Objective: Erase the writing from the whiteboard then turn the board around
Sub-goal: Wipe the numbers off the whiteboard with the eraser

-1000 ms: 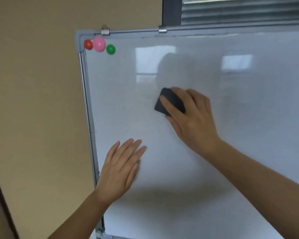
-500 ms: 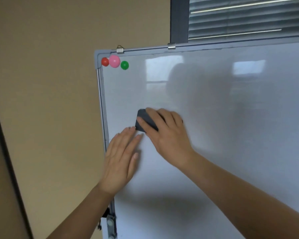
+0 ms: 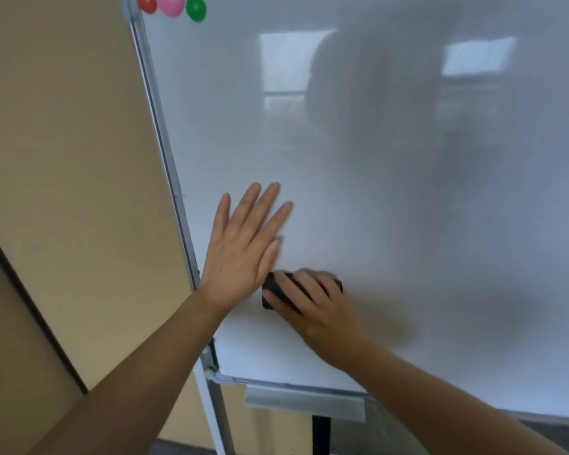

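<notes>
Near whiteboard [image 3: 391,198] left edge, hands [image 3: 243,254] adjacent

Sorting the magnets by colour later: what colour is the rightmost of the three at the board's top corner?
Green, beside a pink one, in the head view.

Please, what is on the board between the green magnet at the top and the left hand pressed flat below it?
Nothing: in the head view the whiteboard is bare between the green magnet and the left hand, with no writing, only faint reflections.
</notes>
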`<state>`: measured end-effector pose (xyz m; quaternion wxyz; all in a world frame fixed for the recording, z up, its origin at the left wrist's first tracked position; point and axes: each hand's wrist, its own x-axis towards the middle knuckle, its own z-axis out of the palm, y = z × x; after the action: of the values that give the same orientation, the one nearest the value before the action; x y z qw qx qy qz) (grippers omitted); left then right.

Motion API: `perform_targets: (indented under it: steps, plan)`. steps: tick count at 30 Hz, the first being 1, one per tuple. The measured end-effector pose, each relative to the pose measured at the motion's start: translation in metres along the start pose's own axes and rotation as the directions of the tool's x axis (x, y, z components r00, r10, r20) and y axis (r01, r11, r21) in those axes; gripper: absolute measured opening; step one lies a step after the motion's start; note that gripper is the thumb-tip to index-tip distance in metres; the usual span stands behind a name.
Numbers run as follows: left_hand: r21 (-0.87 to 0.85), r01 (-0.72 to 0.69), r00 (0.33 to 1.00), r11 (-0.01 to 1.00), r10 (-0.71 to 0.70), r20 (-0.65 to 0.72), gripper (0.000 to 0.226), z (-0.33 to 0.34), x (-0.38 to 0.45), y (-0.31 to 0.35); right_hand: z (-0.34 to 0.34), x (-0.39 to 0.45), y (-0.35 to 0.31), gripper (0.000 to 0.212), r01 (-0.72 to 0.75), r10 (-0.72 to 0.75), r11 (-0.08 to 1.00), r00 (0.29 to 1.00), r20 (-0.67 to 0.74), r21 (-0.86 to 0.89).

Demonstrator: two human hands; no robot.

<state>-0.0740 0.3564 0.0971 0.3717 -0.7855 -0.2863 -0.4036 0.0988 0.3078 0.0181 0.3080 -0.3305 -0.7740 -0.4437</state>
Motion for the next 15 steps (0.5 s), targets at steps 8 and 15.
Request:
perform_targets:
  steps: [8,15]
  plan:
    - [0.032,-0.034,0.999,0.999,0.033,0.023,0.047,0.016,-0.017,0.017,0.015,-0.091,-0.069,0.037,0.008,-0.05,0.99,0.95,0.309,0.138]
    - [-0.008,-0.077,0.996,0.997,0.077,0.039,0.045,0.017,-0.015,0.039,0.018,-0.112,-0.078,0.035,-0.03,-0.042,0.985,0.911,0.41,0.169]
